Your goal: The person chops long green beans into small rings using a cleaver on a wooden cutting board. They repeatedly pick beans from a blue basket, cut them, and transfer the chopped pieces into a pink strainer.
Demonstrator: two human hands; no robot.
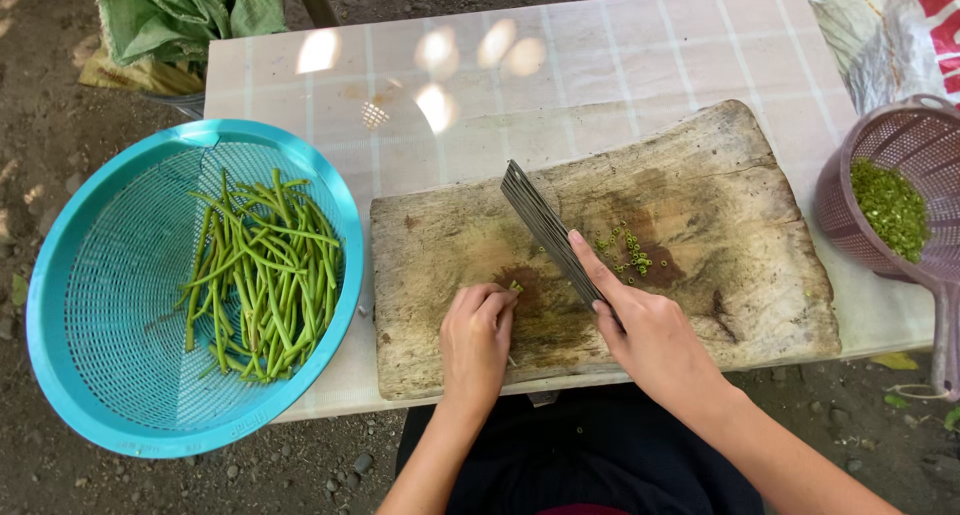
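The bench (640, 45) carries a worn chopping board (700, 175); the teal basket (60, 305) overhangs its edge and could tip. The right hand (650, 335) grips a cleaver (545, 230). The left hand (477, 340), curled, pins bean stubs (516, 287) close by the blade, so a slip could nick fingertips.

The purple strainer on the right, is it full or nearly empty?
Partly filled. The purple strainer holds a heap of chopped green pieces against one side, while much of its mesh wall shows bare. Its right part is cut off by the frame.
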